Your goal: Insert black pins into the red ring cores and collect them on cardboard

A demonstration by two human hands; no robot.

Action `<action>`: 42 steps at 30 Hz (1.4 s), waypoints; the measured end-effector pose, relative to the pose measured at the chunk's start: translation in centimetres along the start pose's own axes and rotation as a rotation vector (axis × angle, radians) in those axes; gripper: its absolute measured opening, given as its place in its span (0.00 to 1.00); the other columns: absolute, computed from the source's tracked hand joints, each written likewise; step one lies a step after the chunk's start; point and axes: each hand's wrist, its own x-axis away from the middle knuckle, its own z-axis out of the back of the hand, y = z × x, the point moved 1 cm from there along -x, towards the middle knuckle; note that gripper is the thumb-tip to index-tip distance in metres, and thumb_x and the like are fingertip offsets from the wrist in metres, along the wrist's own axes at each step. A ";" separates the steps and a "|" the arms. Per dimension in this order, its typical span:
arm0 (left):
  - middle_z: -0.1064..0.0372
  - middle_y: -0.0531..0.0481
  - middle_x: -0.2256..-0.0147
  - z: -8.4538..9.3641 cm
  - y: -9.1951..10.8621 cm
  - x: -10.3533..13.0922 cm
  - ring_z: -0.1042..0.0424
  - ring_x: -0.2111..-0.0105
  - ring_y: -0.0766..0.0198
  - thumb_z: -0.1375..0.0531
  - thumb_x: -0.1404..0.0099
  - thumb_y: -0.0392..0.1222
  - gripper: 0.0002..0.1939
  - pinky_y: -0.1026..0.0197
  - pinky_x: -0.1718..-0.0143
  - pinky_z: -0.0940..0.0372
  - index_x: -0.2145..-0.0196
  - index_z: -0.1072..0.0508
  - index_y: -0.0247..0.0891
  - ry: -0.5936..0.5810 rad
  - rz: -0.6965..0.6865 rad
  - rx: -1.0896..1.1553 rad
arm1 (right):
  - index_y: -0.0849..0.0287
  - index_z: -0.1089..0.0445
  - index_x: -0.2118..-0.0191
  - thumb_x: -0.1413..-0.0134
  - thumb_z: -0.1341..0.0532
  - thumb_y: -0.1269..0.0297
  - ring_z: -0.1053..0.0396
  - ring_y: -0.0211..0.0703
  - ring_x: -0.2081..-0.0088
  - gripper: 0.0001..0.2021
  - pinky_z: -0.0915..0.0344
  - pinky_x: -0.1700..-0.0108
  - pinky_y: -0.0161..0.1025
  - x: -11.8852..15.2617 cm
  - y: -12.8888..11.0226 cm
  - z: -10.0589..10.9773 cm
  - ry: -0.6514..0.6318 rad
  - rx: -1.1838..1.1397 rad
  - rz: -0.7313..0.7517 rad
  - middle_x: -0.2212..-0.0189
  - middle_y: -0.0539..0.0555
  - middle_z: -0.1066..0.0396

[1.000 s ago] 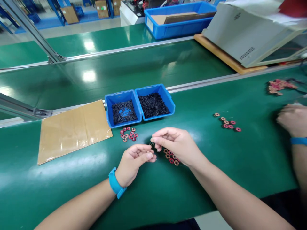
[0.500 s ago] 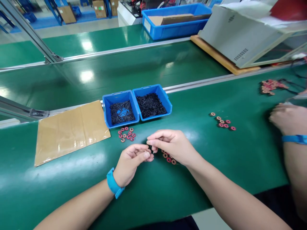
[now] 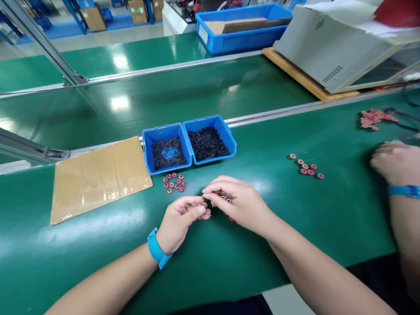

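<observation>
My left hand (image 3: 184,217) is closed in a pinch, thumb against fingers, on a small copper-coloured ring coil that is mostly hidden. Close against it, my right hand (image 3: 238,202) pinches something thin at the coil, too small to make out. Behind the right hand lie several red and copper ring coils (image 3: 231,218), partly covered by it. Another group of ring coils (image 3: 175,183) rests on the green bench, just in front of the left blue bin (image 3: 148,151). That bin holds thin black tubes (image 3: 162,151) with some blue pieces on top.
The right blue bin (image 3: 232,142) holds more black tubes. A brown cardboard sheet (image 3: 101,179) lies to the left. Toward the right are loose ring coils (image 3: 304,166), a coil pile (image 3: 374,119) and another person's hand (image 3: 395,162). A grey machine (image 3: 315,48) stands behind.
My right hand's fingertips have shifted slightly at the coil, and its palm covers more of the coils behind it. My left hand keeps its pinch. The view has shifted a little.
</observation>
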 end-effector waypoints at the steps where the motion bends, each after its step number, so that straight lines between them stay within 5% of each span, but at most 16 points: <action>1: 0.25 0.50 0.72 0.0 0.0 0.0 0.26 0.72 0.64 0.30 0.55 0.41 0.13 0.57 0.63 0.32 0.70 0.24 0.35 -0.001 -0.001 -0.002 | 0.58 0.30 0.71 0.48 0.43 0.73 0.31 0.36 0.71 0.06 0.33 0.68 0.34 0.1 0.0 -0.1 -0.007 0.052 0.034 0.74 0.51 0.29; 11: 0.25 0.50 0.70 0.1 -0.1 0.0 0.28 0.71 0.67 0.31 0.52 0.41 0.12 0.61 0.64 0.33 0.67 0.22 0.37 -0.004 -0.002 0.051 | 0.58 0.31 0.63 0.41 0.50 0.73 0.33 0.41 0.67 0.11 0.33 0.64 0.37 1.3 -0.3 -1.2 -0.105 0.270 0.176 0.68 0.55 0.31; 19: 0.25 0.50 0.69 0.3 0.1 -0.1 0.28 0.69 0.67 0.32 0.51 0.41 0.12 0.63 0.64 0.33 0.67 0.22 0.38 -0.004 0.003 0.090 | 0.58 0.31 0.53 0.41 0.51 0.75 0.32 0.39 0.68 0.16 0.32 0.67 0.35 1.1 -0.1 -0.6 -0.082 0.189 0.293 0.68 0.56 0.30; 26: 0.25 0.50 0.71 0.1 0.1 0.0 0.27 0.70 0.65 0.30 0.55 0.41 0.13 0.61 0.65 0.32 0.69 0.22 0.37 0.037 0.019 0.082 | 0.54 0.28 0.58 0.45 0.44 0.73 0.33 0.33 0.74 0.11 0.33 0.70 0.33 0.1 0.1 1.3 0.065 -0.031 0.094 0.70 0.51 0.30; 42: 0.24 0.49 0.69 0.2 0.0 -0.1 0.28 0.72 0.66 0.31 0.54 0.42 0.13 0.61 0.67 0.34 0.68 0.22 0.37 0.041 -0.022 -0.115 | 0.64 0.26 0.63 0.45 0.44 0.73 0.31 0.34 0.70 0.09 0.35 0.68 0.31 0.1 0.2 1.1 -0.118 0.001 0.024 0.73 0.53 0.30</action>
